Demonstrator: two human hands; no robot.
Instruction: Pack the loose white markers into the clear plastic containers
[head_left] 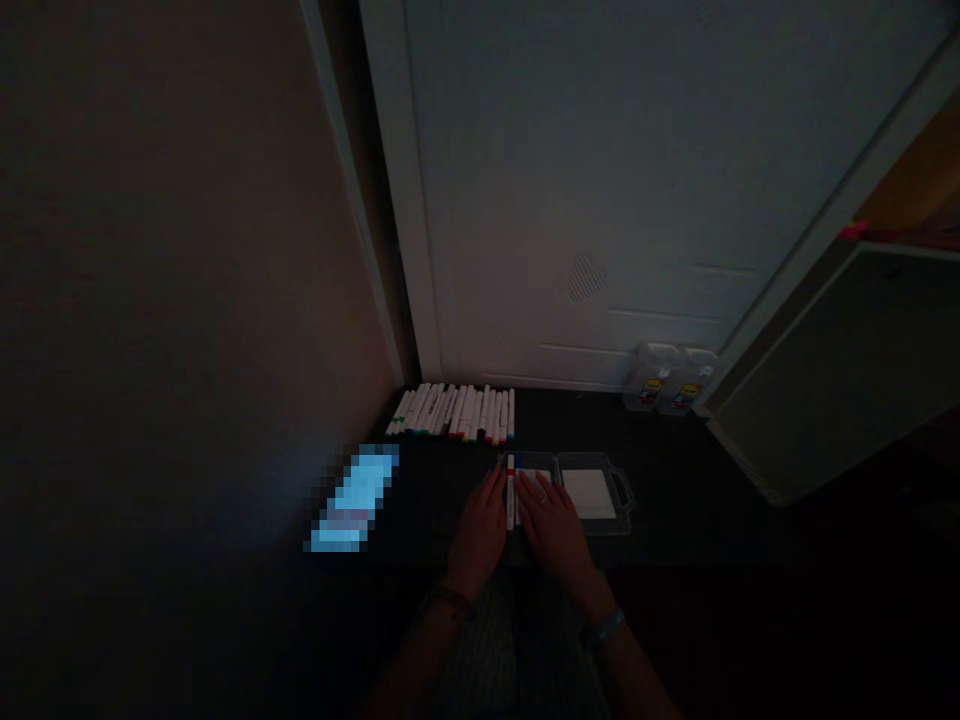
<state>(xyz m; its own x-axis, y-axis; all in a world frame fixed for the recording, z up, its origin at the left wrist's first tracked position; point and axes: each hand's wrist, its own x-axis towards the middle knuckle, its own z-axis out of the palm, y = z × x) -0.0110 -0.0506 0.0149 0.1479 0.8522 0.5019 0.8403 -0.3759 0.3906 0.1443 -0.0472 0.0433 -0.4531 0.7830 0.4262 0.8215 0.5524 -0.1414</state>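
Note:
The scene is very dark. My left hand and my right hand lie side by side on the dark floor, fingers stretched out flat. Between them lie a couple of white markers with a red and a blue band, inside the left half of an open clear plastic case. The fingertips of both hands touch or nearly touch these markers. The case's right half shows a white sheet. Beyond the hands a row of several white markers lies against the door.
A white door stands straight ahead, a wall to the left. Two small clear bottles stand at the door's foot on the right. A glowing blue screen lies on the floor at left. A dark cabinet panel is at right.

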